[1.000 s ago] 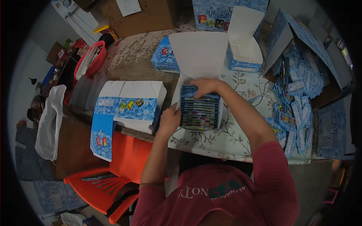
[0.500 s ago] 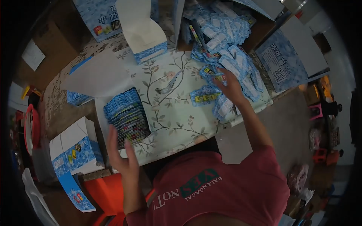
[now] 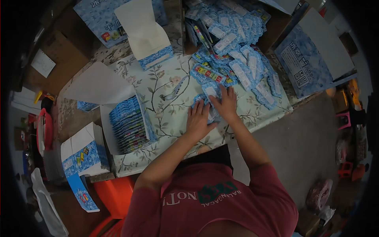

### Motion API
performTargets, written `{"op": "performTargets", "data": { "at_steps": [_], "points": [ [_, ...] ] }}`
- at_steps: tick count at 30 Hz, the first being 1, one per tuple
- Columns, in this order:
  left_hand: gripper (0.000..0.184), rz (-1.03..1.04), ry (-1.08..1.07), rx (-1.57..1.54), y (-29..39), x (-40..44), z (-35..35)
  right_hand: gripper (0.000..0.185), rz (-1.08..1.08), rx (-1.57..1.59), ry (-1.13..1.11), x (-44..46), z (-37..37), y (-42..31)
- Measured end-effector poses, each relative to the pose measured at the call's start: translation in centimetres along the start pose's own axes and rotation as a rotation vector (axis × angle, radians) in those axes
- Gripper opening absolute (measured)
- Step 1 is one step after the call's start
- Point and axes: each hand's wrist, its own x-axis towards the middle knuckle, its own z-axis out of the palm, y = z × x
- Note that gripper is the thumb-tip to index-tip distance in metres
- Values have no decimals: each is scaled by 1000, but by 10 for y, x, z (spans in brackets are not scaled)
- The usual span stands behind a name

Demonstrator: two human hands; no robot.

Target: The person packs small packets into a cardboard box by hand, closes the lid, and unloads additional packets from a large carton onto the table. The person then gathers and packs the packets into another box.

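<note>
My left hand (image 3: 199,122) lies over a few blue packets (image 3: 201,98) near the table's front edge, fingers stretched and slightly apart. Close on its right, my right hand (image 3: 227,104) rests on a blue-and-white packet (image 3: 211,89), its fingers spread. The hands partly hide these packets. Just beyond them is a heap of similar sachets (image 3: 241,71), spilling from a large carton. To the left, an open box (image 3: 106,124) holds a tight row of upright packets (image 3: 128,124).
A flower-patterned cloth (image 3: 166,114) covers the table. An open-lidded blue box (image 3: 156,57) stands at the back. At the left edge are flattened or stacked white-and-blue boxes (image 3: 85,152), beside an orange stool (image 3: 114,195). A printed carton (image 3: 296,59) stands at right.
My left hand has moved right, from the open box to the loose packets. My right hand has come back toward me and left, beside it. The view has shifted slightly.
</note>
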Motion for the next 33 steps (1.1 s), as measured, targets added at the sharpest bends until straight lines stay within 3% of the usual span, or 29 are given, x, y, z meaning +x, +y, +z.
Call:
{"op": "performTargets", "data": {
  "at_steps": [2, 4, 7, 11, 13, 15, 17, 19, 22, 24, 25, 27, 30, 33],
  "points": [
    [68, 10, 60, -64, -11, -5, 4, 60, -42, 142, -137, 1, -11, 10],
    [69, 27, 118, -138, -16, -11, 1, 59, 177, 442, -308, -1, -19, 25],
    [68, -30, 157, -164, -18, -20, -14, 55, 91, 300, -189, -9, -45, 19],
    [66, -168, 306, -19, -20, -43, -39, 51, -41, 75, -190, -21, -58, 15],
    [65, -210, 374, -38, -14, -56, -49, 45, 268, 470, -275, -20, -65, 10],
    [63, -293, 242, -521, 2, -65, -53, 43, 316, 559, -266, -13, -78, -9],
    [61, -250, 232, -663, 11, -68, -44, 41, 370, 641, -256, -6, -90, -30],
    [59, -191, 222, -813, 11, -69, -37, 41, 227, 540, -198, 2, -96, -42],
    [59, -3, 196, -794, 8, -56, -35, 32, 168, 635, -182, 11, -95, -35],
    [49, 97, 214, -472, 5, -42, -39, 28, 161, 644, -239, 12, -96, -19],
    [49, 98, 218, -477, 0, -31, -37, 26, 154, 662, -297, 12, -96, -11],
    [35, 198, 235, -77, -11, -11, -31, 25, 218, 631, -373, 10, -96, 3],
    [23, 296, 302, 28, -22, -1, -40, 26, 240, 606, -435, 1, -96, 28],
    [21, 393, 378, -44, 1, -23, -94, 27, 214, 506, -491, -2, -119, 19]
  ]
}}
